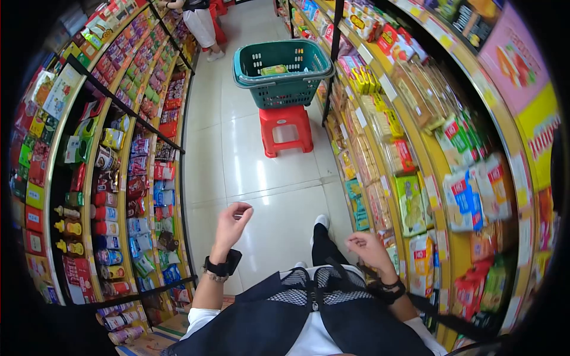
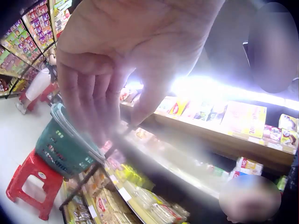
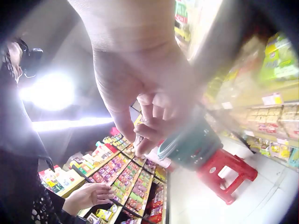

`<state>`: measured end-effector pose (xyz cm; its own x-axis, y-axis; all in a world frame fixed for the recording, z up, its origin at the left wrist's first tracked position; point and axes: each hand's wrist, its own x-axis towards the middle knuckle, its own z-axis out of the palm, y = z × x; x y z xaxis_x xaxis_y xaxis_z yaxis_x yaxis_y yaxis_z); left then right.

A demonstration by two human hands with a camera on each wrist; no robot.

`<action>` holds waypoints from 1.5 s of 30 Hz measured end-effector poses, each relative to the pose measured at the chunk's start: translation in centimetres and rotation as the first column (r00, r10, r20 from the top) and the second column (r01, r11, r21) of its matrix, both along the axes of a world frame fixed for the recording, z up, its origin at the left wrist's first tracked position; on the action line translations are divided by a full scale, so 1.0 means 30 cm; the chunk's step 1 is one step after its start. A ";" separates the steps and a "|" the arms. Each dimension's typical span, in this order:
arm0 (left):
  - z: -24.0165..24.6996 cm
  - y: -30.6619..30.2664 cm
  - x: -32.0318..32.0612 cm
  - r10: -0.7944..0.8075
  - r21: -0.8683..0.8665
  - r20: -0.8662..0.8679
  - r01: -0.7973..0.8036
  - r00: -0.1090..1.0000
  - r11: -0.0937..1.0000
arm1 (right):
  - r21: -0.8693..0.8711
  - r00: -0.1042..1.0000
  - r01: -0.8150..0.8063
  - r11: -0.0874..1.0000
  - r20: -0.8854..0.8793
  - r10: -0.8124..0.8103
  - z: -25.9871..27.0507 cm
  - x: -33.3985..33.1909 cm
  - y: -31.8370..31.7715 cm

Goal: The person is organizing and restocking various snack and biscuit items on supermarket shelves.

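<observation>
Both hands are up in the aisle and neither holds anything. My left hand [image 1: 233, 218] hangs mid-aisle with its fingers loosely curled round nothing. My right hand [image 1: 365, 246] is just as relaxed and empty, near the low right-hand shelf [image 1: 440, 240]. Closest to it are the snack bags [image 1: 420, 261] standing on that shelf, apart from the fingers. The green shopping basket [image 1: 288, 92] sits far ahead on a red plastic stool [image 1: 286, 118], well apart from both hands, with one small packet [image 1: 274, 70] inside. Here's my worry: the basket is wider than the stool top and overhangs it, so a push on one rim could tip it onto the floor. The bags on the right stand packed tight, so a careless pull on one might drag its neighbours off. The aisle is narrow and another person [image 1: 202, 26] stands at the far end, so a wide elbow could brush the cans [image 1: 107, 228] on the left.
</observation>
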<state>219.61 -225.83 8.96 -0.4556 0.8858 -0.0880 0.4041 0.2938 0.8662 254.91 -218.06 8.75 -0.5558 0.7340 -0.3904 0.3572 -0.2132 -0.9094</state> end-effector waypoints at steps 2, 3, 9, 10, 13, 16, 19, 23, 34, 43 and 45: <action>-0.012 0.082 -0.075 0.093 0.048 0.078 -0.097 0.993 0.994 | 0.018 0.995 -0.038 0.999 -0.093 0.040 -0.046 -0.111 0.164; -0.021 0.116 -0.116 0.123 0.083 0.075 -0.129 0.990 0.988 | 0.015 0.994 -0.082 0.997 -0.068 0.083 -0.045 -0.169 0.259; 0.015 0.270 -0.326 0.318 -0.045 0.088 -0.316 0.944 0.948 | 0.082 0.971 -0.236 0.968 -0.020 0.238 -0.033 -0.507 0.762; 0.016 0.305 -0.359 0.326 -0.051 0.093 -0.323 0.941 0.945 | 0.077 0.969 -0.244 0.967 -0.015 0.246 -0.030 -0.553 0.830; 0.009 0.440 -0.474 0.370 -0.061 0.116 -0.365 0.922 0.929 | 0.129 0.961 -0.265 0.956 -0.044 0.272 -0.038 -0.690 1.015; -0.034 0.636 -0.640 0.368 -0.052 0.110 -0.365 0.923 0.930 | 0.173 0.967 -0.254 0.952 0.035 0.251 -0.045 -0.807 1.158; -0.064 0.924 -0.806 0.256 -0.022 0.080 -0.255 0.963 0.967 | 0.124 0.990 -0.143 0.982 -0.003 0.144 -0.072 -0.909 1.300; -0.023 1.368 -0.982 0.026 -0.011 -0.075 -0.027 0.997 1.000 | 0.068 1.000 -0.007 0.998 0.025 0.005 -0.093 -1.014 1.458; -0.448 2.362 -1.153 -0.469 -0.437 -0.704 0.195 0.533 0.878 | -0.108 1.000 0.010 0.994 0.015 -0.009 -0.191 -1.178 1.876; -0.784 2.577 -1.171 -0.590 -0.652 -0.658 0.038 0.468 0.758 | -0.141 0.993 0.045 0.989 0.116 -0.029 -0.252 -1.219 2.123; -0.834 2.590 -1.172 -0.614 -0.679 -0.629 0.048 0.477 0.733 | -0.134 0.989 0.075 0.988 0.138 -0.056 -0.265 -1.226 2.135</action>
